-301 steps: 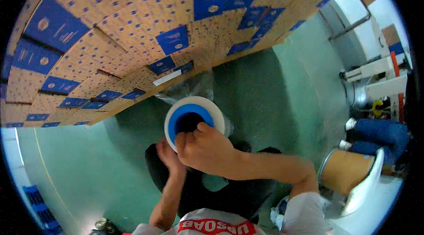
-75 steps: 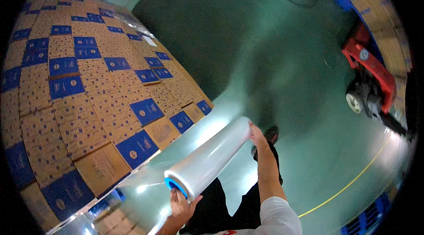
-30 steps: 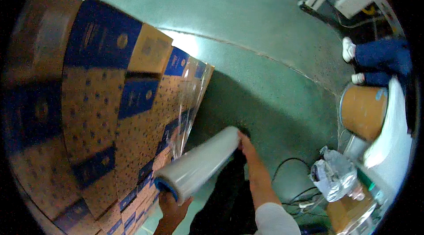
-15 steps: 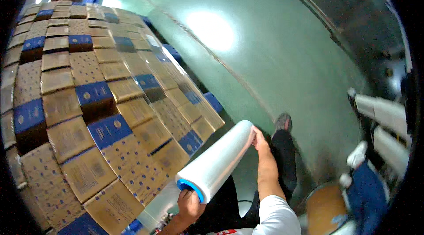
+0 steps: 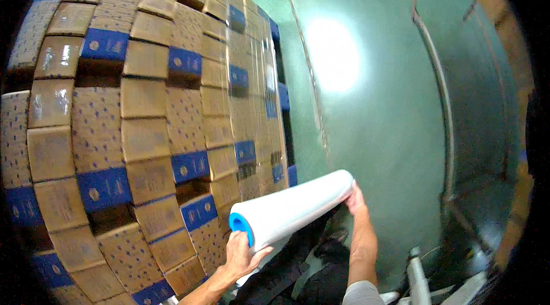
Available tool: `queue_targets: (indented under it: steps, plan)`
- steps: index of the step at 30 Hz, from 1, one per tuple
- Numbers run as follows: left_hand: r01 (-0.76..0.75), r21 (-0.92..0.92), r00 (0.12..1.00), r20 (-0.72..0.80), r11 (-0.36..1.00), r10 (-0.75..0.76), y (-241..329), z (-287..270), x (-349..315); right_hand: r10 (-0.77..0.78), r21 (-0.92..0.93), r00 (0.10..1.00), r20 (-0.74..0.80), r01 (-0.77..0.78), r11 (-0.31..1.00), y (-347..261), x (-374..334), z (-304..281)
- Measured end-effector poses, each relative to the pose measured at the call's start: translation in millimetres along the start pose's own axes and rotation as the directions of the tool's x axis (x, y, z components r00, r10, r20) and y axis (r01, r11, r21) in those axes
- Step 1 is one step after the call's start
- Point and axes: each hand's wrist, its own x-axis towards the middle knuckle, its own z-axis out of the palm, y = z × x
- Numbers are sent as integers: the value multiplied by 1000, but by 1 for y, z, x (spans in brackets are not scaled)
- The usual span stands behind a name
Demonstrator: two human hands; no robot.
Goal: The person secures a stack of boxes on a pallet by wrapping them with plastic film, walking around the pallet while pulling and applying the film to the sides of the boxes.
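Observation:
A large roll of clear stretch film [image 5: 295,205] lies slantwise across my front, its near end showing a blue core [image 5: 239,226]. My left hand [image 5: 243,254] grips that near end, with fingers hooked into the core and the thumb pointing out along the underside. The far end rests in my right hand [image 5: 355,197], whose fingers are partly hidden behind the roll. Just left of the roll rises a tall stack of brown and blue cartons [image 5: 146,136]. Glossy film covers the stack's right side.
Green floor [image 5: 372,122] stretches along the stack's right side, with a bright light reflection on it. A blue pallet edge [image 5: 284,96] shows beneath the cartons. A pale rail-like line [image 5: 441,87] runs at the right. White rolls or bars [image 5: 419,279] stand at the lower right.
My view has turned and moved forward along the stack. The film roll now lies flatter, still held at both ends. The co-worker's blue-clad leg at the right has left the view.

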Motion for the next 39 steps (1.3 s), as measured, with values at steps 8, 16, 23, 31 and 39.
queue_targets:
  steps: [8, 16, 23, 31, 39]
  plan:
    - [320, -315, 935, -44, 893, -351, 24, -99, 123, 141, -199, 987, -77, -154, 968, -209, -11, 89]
    - [463, -363, 790, -245, 809, -562, 74, -189, 322, 205, -281, 976, 79, -176, 944, -432, 69, 236]
    - [524, -355, 703, -332, 774, -629, 126, -293, 475, 357, -559, 933, 40, -276, 782, -613, 122, 431]
    - [502, -413, 686, -344, 760, -641, 114, -392, 686, 344, -784, 939, -13, -223, 579, -801, 229, 623]
    - [592, -472, 557, -347, 654, -755, 56, -526, 844, 508, -828, 861, -34, -309, 468, -867, 308, 846]
